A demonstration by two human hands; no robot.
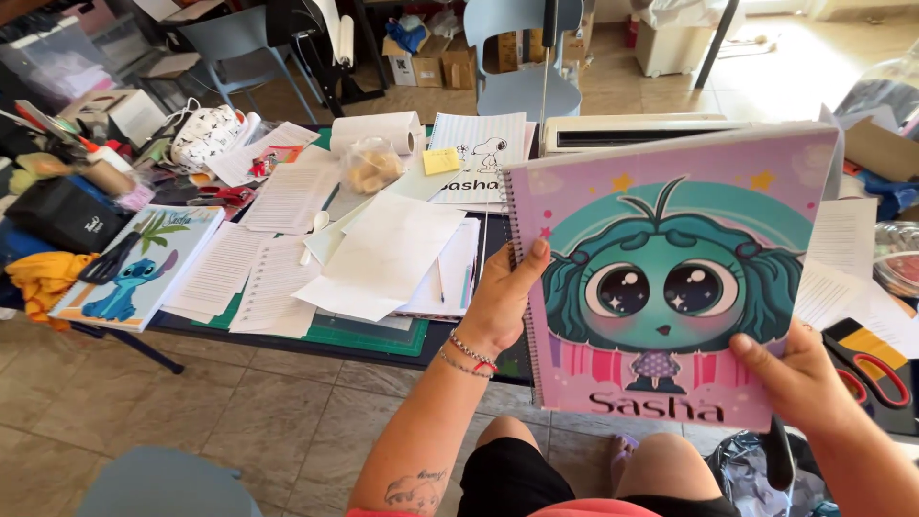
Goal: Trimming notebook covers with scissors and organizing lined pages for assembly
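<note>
Cluttered tabletop (383, 337) with a dark surface and a green cutting mat fills the upper half of the head view, over a tiled floor (249, 412). Both hands hold up 1 spiral-bound notebook (670, 278) above the person's lap, in front of the tabletop's near edge, its cover facing the camera: pink, with a teal, big-eyed cartoon figure. The left hand (503, 302) is closed on the spiral-bound edge, thumb lying on the cover and fingers hidden behind it; beaded bracelets circle that wrist. The right hand (799, 373) grips the lower right corner, thumb on the cover, fingers curled behind. On the tabletop, loose lined sheets (287, 258) lie scattered, with a second notebook (144, 268) showing a blue cartoon creature at the left edge. A paper roll (378, 129) and a clear bag (371, 165) sit farther back. Red-handled scissors (876, 373) lie just beside the right hand.
</note>
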